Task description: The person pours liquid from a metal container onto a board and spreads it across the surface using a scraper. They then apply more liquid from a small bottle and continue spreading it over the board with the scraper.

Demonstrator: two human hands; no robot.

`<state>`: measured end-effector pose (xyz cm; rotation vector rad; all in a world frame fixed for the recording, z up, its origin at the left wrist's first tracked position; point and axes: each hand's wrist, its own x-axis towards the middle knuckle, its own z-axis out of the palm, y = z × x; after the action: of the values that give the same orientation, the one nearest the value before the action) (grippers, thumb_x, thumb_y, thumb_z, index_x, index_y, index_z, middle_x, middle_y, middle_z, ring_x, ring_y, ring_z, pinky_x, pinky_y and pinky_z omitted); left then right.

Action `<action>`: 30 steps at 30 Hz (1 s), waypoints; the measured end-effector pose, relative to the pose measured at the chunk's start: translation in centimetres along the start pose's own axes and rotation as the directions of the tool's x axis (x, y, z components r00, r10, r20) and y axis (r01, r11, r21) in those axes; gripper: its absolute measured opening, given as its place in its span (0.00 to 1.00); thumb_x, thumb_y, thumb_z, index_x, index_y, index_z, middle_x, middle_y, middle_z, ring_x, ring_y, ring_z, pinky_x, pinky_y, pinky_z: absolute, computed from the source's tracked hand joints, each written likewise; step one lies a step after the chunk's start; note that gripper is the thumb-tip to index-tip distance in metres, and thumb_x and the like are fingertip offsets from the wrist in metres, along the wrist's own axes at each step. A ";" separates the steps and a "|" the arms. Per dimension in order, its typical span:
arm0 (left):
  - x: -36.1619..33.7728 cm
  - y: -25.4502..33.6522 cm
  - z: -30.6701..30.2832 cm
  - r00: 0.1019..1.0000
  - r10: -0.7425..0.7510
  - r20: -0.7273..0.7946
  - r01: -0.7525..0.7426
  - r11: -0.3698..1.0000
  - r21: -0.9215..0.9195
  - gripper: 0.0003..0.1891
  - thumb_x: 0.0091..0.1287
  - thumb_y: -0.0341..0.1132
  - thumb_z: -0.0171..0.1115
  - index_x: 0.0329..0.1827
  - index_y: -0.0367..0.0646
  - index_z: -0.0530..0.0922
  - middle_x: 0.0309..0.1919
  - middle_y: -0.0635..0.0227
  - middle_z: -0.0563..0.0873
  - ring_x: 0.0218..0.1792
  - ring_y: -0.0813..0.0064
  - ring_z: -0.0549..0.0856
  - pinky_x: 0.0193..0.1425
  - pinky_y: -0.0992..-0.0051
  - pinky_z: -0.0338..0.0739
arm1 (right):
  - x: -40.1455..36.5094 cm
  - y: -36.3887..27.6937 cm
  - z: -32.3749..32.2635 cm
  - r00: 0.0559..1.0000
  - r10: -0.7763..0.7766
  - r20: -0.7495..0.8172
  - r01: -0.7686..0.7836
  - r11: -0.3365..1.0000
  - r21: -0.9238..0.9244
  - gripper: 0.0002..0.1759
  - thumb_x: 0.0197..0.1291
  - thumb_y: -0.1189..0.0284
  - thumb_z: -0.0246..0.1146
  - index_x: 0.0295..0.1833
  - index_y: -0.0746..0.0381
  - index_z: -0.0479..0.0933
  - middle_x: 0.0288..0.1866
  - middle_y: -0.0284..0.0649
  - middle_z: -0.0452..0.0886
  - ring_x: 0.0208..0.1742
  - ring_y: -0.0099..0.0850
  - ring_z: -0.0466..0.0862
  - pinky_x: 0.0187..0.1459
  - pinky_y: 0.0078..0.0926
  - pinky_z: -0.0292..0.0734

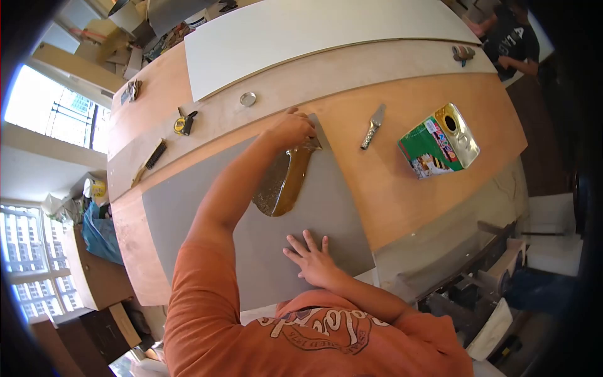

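A grey sheet [207, 188] lies on the wooden board, with a wet streak of amber-brown glue [284, 185] across its upper middle. My left hand [294, 131] reaches to the far end of the streak. Its fingers are closed around a flat scraper [312, 144], mostly covered by the hand, whose edge touches the glue. My right hand [316, 264] rests palm down on the near part of the sheet, fingers spread, holding nothing.
Right of the sheet are a putty knife [374, 127] and a green rectangular tin [433, 144]. A tape measure [184, 123], a brush [151, 161] and a round lid [248, 98] lie on a long plank. A white panel [301, 38] lies beyond. Another person [512, 44] stands far right.
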<state>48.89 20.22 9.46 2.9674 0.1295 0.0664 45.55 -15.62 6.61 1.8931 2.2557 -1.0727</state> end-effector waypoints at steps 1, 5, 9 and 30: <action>0.1 -0.1 0.5 0.999 -0.027 0.021 0.027 1.000 0.011 0.18 0.54 0.21 0.57 0.43 0.51 0.87 0.49 0.75 0.88 0.59 0.70 0.81 0.68 0.60 0.69 | 0.1 0.1 -0.1 1.000 0.004 0.001 -0.004 1.000 -0.013 0.47 0.54 0.63 0.74 0.80 0.46 0.61 0.87 0.36 0.43 0.84 0.56 0.43 0.68 0.86 0.47; -3.5 -3.5 0.9 0.983 -0.119 0.141 0.116 0.993 0.029 0.17 0.54 0.21 0.57 0.42 0.51 0.87 0.50 0.74 0.88 0.56 0.68 0.82 0.67 0.61 0.70 | -0.1 -0.3 0.2 1.000 0.010 0.000 -0.010 1.000 0.002 0.48 0.54 0.63 0.75 0.80 0.46 0.61 0.87 0.37 0.42 0.84 0.57 0.42 0.69 0.85 0.47; -10.1 -5.4 -1.0 0.963 -0.203 0.179 0.200 0.979 0.035 0.19 0.54 0.20 0.55 0.43 0.50 0.86 0.47 0.70 0.88 0.53 0.64 0.84 0.64 0.61 0.71 | -0.1 -0.1 0.2 1.000 0.010 -0.018 -0.010 1.000 0.021 0.48 0.53 0.64 0.75 0.79 0.46 0.62 0.87 0.35 0.43 0.84 0.56 0.42 0.69 0.85 0.46; -7.5 -0.7 -1.3 0.651 -0.751 0.110 0.758 0.638 -0.131 0.11 0.65 0.33 0.58 0.47 0.42 0.85 0.46 0.47 0.88 0.51 0.47 0.86 0.56 0.55 0.80 | -0.3 0.1 0.6 0.996 -0.012 -0.084 0.012 1.000 0.003 0.47 0.51 0.64 0.76 0.78 0.47 0.64 0.86 0.35 0.46 0.84 0.55 0.43 0.68 0.86 0.48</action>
<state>41.28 20.44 10.35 2.4883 1.2799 -0.0978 45.49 -16.22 6.22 1.9654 2.3127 -1.0170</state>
